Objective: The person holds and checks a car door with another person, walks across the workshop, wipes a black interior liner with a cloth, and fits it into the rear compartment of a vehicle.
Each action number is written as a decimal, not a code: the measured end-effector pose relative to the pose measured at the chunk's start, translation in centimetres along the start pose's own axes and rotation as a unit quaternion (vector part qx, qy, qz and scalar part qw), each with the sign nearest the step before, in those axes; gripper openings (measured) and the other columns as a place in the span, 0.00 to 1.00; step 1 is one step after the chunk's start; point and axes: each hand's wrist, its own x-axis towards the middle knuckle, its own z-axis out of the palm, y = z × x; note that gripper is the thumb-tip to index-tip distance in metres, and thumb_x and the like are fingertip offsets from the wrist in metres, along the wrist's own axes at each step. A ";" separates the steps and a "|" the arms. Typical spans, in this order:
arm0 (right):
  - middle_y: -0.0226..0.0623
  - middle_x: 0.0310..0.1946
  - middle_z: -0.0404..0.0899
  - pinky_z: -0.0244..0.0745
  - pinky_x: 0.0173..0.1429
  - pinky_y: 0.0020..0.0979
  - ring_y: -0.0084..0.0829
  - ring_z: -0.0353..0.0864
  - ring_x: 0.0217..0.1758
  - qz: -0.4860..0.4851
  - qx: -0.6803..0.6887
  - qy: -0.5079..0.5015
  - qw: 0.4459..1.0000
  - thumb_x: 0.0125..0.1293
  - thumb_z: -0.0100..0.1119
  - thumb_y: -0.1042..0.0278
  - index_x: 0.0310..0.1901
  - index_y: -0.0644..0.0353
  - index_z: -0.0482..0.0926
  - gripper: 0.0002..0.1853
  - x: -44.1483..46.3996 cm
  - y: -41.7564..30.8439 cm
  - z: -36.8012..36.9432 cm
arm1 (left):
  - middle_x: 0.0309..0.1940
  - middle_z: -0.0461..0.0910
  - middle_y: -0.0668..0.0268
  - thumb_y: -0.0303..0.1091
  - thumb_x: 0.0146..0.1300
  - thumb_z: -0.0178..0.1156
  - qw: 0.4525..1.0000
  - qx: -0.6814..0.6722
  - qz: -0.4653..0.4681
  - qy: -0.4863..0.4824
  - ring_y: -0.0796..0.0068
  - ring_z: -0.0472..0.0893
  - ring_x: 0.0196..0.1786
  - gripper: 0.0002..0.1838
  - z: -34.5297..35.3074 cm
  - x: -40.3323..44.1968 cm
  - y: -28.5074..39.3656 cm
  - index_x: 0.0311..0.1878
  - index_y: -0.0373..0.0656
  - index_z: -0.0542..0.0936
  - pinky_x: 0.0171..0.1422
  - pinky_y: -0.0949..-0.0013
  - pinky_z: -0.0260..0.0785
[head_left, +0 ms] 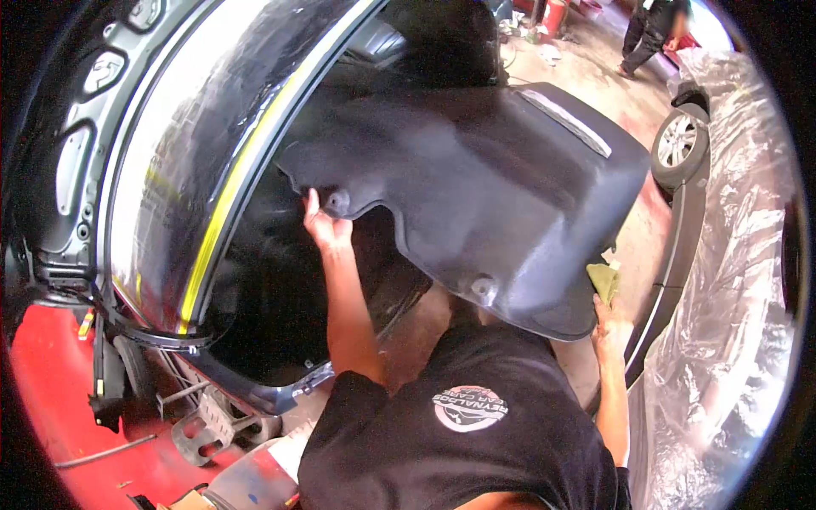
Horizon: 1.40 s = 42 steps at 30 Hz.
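A large dark grey moulded car floor mat or trim panel [484,191] hangs in front of me, with a pale-edged slot near its far right end and two round holes near its lower edge. My left hand [327,228] grips the panel's left edge beside one hole; its fingers are partly hidden behind it. Near the panel's lower right corner, my right hand [609,318] is closed on a yellow-green cloth [604,281]. Whether that hand also touches the panel, I cannot tell.
At left, a car's open door frame and glass [246,161] stand close to the panel. Plastic sheeting [714,314] covers a car at right, its wheel [678,140] showing. Another person [653,34] stands at the far right. A metal bracket [208,427] is at lower left.
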 end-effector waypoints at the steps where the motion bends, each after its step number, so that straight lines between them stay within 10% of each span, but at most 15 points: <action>1: 0.50 0.39 0.80 0.78 0.36 0.45 0.50 0.81 0.35 -0.003 0.011 0.002 1.000 0.46 0.61 0.84 0.52 0.54 0.83 0.27 0.7 -0.4 -0.4 | 0.59 0.79 0.55 0.40 0.71 0.57 1.000 -0.020 -0.018 -0.005 0.51 0.78 0.60 0.19 -2.6 1.8 0.3 0.60 0.42 0.76 0.68 0.40 0.67; 6: 0.44 0.32 0.76 0.76 0.33 0.44 0.46 0.80 0.32 -0.032 0.024 -0.035 0.999 0.46 0.65 0.78 0.51 0.56 0.83 0.25 2.5 -1.3 0.0 | 0.69 0.69 0.51 0.41 0.73 0.53 0.999 -0.005 0.040 0.020 0.45 0.69 0.70 0.26 -2.7 -0.8 1.6 0.70 0.40 0.68 0.74 0.37 0.59; 18: 0.43 0.34 0.73 0.76 0.31 0.41 0.41 0.78 0.33 -0.204 0.061 0.010 0.977 0.48 0.63 0.70 0.38 0.59 0.81 0.13 16.0 -3.5 2.4 | 0.57 0.80 0.51 0.40 0.66 0.56 0.977 -0.007 0.120 0.173 0.48 0.79 0.59 0.24 -5.3 10.1 6.1 0.60 0.33 0.76 0.70 0.42 0.66; 32: 0.40 0.29 0.71 0.75 0.28 0.38 0.35 0.77 0.30 -0.247 0.065 -0.016 0.967 0.49 0.60 0.68 0.32 0.57 0.78 0.07 28.6 -11.7 5.5 | 0.63 0.77 0.55 0.44 0.70 0.53 0.966 0.016 0.181 0.183 0.50 0.76 0.64 0.24 -7.8 21.6 9.5 0.61 0.37 0.78 0.72 0.38 0.64; 36: 0.41 0.33 0.74 0.76 0.29 0.38 0.35 0.78 0.31 -0.265 0.042 -0.031 0.963 0.49 0.59 0.68 0.35 0.57 0.79 0.10 31.3 -13.4 6.3 | 0.67 0.72 0.53 0.48 0.71 0.53 0.985 -0.085 0.150 -0.027 0.45 0.69 0.70 0.27 -13.7 27.5 12.1 0.66 0.39 0.74 0.73 0.34 0.60; 42: 0.40 0.31 0.72 0.75 0.29 0.40 0.38 0.77 0.30 -0.227 0.065 0.001 0.972 0.49 0.63 0.70 0.32 0.57 0.77 0.07 34.7 -15.7 6.6 | 0.68 0.71 0.53 0.48 0.71 0.53 0.981 -0.007 0.171 0.088 0.44 0.68 0.70 0.28 -11.7 30.1 12.6 0.67 0.40 0.73 0.72 0.33 0.60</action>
